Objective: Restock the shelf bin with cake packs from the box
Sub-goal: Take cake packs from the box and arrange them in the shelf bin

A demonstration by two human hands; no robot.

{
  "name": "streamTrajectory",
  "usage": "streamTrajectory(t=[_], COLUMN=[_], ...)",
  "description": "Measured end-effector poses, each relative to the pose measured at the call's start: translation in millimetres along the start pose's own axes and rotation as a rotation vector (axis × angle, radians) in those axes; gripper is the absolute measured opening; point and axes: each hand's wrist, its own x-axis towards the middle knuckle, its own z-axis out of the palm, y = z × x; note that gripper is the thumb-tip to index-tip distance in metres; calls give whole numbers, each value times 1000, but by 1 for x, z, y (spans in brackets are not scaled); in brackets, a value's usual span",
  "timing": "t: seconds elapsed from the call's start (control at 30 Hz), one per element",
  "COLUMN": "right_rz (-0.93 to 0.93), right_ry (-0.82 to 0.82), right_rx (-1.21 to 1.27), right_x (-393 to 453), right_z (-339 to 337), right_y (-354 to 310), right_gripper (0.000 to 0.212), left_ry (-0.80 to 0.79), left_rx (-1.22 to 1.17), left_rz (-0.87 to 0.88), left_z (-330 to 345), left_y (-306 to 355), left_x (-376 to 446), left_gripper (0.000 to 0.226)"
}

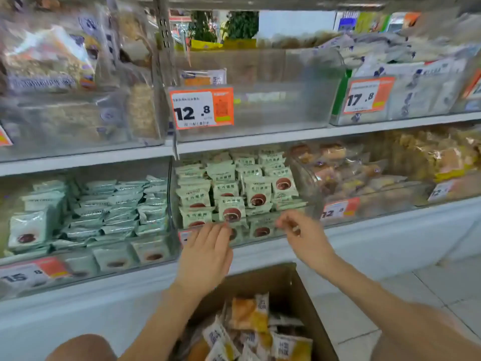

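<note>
Both hands reach the shelf bin (pixel 309 204) of green cake packs (pixel 231 209). The left hand (pixel 205 254) lies flat, fingers straight; the right hand (pixel 302 233) is loosely curled, holding nothing. The box (pixel 291 285) sits below.

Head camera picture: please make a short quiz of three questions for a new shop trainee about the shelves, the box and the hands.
1. True or false: the clear bin behind the 12.8 price tag is almost empty.
2. Where is the cardboard box? A) on the upper shelf B) low, in front of the person C) inside a bin
3. What main colour are the cake packs in the bin just beyond the left hand and right hand?

Key: 1 true; 2 B; 3 pale green.
</note>
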Motion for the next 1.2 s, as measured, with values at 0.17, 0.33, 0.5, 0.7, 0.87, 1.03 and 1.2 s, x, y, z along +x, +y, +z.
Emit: streamTrajectory(t=[0.17, 0.33, 0.5, 0.7, 0.87, 1.03, 1.2], right_rz=[368, 446, 547, 395, 455, 411, 506], right_ry=[-334, -780, -790, -849, -780, -458, -255], right_rx=[-213, -448, -620, -669, -438, -236, 279], right_x=[-113, -160, -160, -150, -150, -129, -127], right_z=[81, 135, 144, 123, 103, 67, 50], right_y=[103, 131, 149, 143, 127, 95, 68], right_gripper=[25, 63, 85, 40, 55, 45, 36], left_ry=[-730, -956, -1041, -1044, -873, -514, -538], left_rx=[-143, -292, -288, -369, -909, -1178, -1294], left_rz=[-280, -255, -216, -261, -699, -1105, -1502], left_z=[32, 58, 64, 53, 41, 17, 9], left_y=[45, 68, 68, 75, 77, 73, 82], left_x=[-105, -137, -149, -140, -130, -112, -105], left_gripper=[20, 26, 21, 19, 13, 30, 41])
